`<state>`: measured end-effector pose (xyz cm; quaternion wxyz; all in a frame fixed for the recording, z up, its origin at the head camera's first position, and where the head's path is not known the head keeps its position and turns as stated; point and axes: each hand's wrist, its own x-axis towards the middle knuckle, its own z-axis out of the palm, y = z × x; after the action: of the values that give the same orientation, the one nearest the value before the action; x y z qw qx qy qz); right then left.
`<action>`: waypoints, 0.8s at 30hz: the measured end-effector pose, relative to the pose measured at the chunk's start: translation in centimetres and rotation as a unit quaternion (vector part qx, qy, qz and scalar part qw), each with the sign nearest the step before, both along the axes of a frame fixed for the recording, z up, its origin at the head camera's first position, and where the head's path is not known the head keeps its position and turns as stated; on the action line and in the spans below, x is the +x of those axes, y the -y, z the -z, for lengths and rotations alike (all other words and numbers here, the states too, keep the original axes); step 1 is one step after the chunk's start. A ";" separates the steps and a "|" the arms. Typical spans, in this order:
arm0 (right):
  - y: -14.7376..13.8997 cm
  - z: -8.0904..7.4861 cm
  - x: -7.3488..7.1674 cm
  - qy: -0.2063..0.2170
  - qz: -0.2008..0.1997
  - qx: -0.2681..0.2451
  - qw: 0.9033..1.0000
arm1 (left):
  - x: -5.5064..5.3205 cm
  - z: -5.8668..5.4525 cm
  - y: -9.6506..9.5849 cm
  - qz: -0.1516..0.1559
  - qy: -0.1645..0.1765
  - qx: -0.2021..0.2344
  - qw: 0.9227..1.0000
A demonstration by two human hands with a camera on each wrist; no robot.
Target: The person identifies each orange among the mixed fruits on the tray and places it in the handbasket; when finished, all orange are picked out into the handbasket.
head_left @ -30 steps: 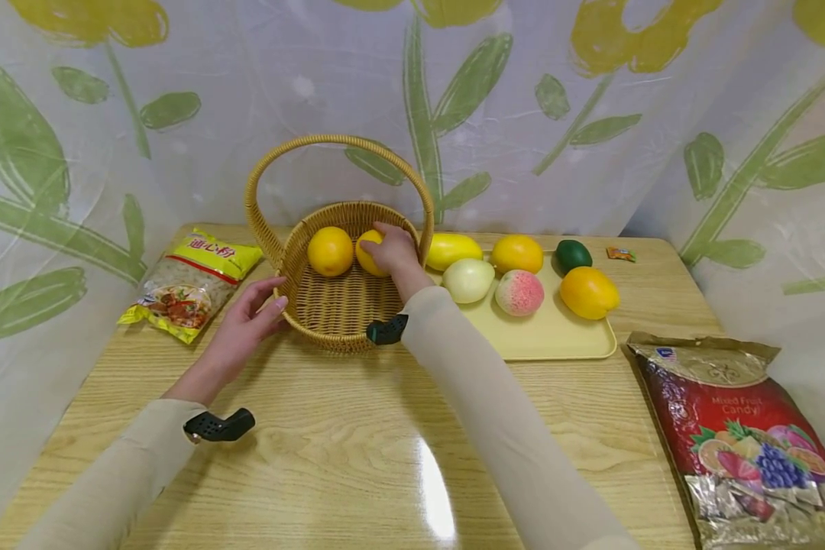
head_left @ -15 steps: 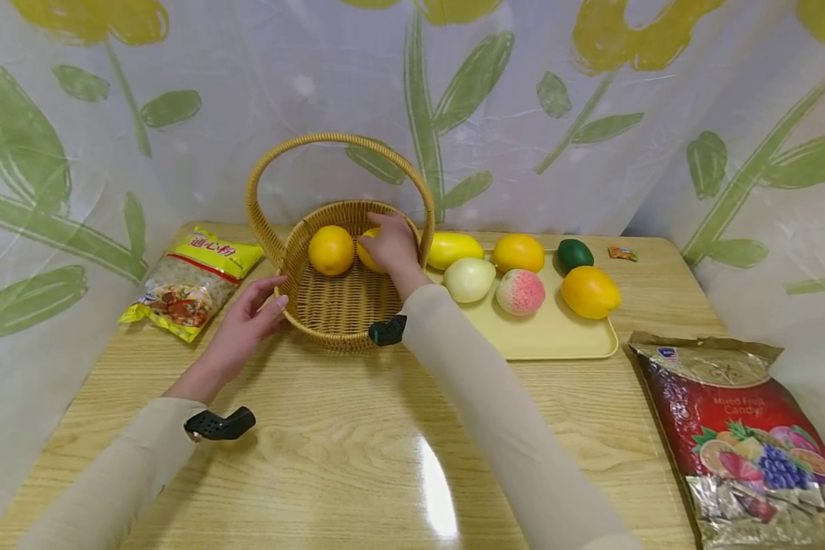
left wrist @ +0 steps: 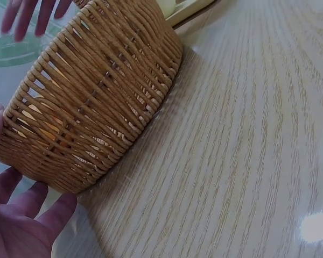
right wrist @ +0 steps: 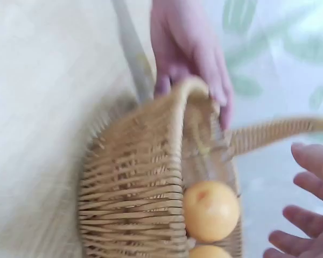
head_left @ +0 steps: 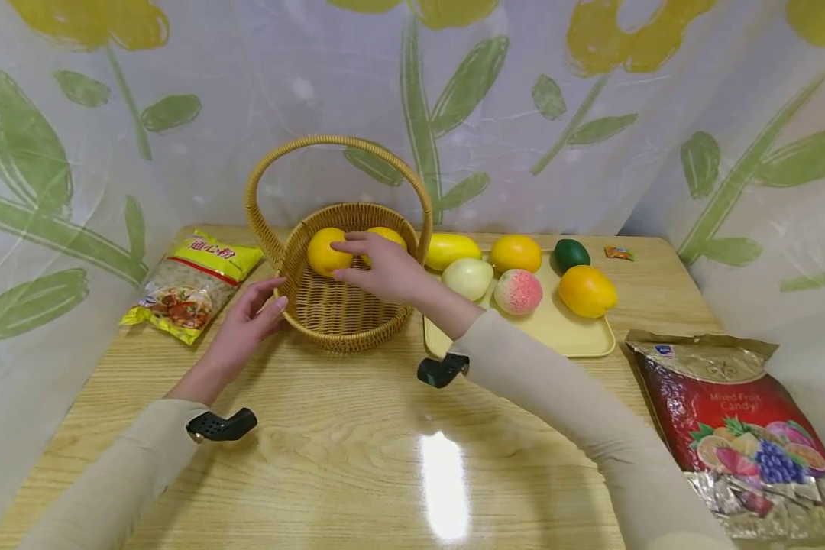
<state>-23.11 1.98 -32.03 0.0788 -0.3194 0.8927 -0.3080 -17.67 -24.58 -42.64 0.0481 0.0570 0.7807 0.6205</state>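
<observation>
A round wicker basket (head_left: 347,328) with a tall arched handle stands on the table. Two oranges lie inside it, the left orange (head_left: 325,252) and the right orange (head_left: 387,235), which is partly covered in the head view. My left hand (head_left: 253,317) grips the basket's left rim between thumb and fingers, also seen in the left wrist view, where the hand (left wrist: 21,215) meets the wicker. Above the basket hovers my right hand (head_left: 385,267), fingers spread and holding nothing. In the right wrist view its fingers (right wrist: 307,220) are apart from the orange (right wrist: 211,210).
To the basket's right, a pale yellow tray (head_left: 557,336) bears several fruits, among them a peach (head_left: 519,292). A small wrapped candy (head_left: 619,253) lies behind it. A pasta bag (head_left: 192,283) is at left, a red candy bag (head_left: 736,428) at right.
My right hand has let go of the right orange, risen, and turned leftward over the basket with its fingers spread. The left hand stays on the rim.
</observation>
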 end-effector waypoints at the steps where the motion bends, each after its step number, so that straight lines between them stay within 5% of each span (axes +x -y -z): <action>1: -0.7 -0.2 0.8 -0.002 -0.017 -0.002 1.000 | 0.0 0.0 0.0 -0.001 -0.001 -0.001 1.000; 6: -5.2 -0.7 4.4 0.003 -0.046 -0.049 0.998 | -0.1 0.0 -0.3 -0.007 -0.010 -0.001 1.000; 11: -11.1 -0.8 6.2 0.035 0.030 -0.127 0.991 | -0.2 -0.2 -0.5 -0.008 -0.012 0.000 1.000; 13: -13.6 -0.7 6.5 0.065 0.074 -0.178 0.979 | -0.2 -0.3 -0.6 -0.009 -0.011 0.001 1.000; 17: -18.3 -0.4 6.7 0.121 0.176 -0.266 0.940 | 0.0 -0.3 -0.6 -0.012 -0.015 0.012 1.000; 20: -21.8 0.2 6.4 0.127 0.247 -0.297 0.914 | 0.2 -0.3 -0.7 -0.017 -0.016 0.023 0.999; 24: -26.3 1.6 6.3 0.109 0.322 -0.302 0.890 | 0.2 -0.1 -0.9 -0.020 -0.015 0.028 0.999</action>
<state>-16.76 28.30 -33.62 -0.0286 0.0132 0.7962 -0.6042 -17.49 -23.69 -42.56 0.0227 0.0518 0.7647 0.6418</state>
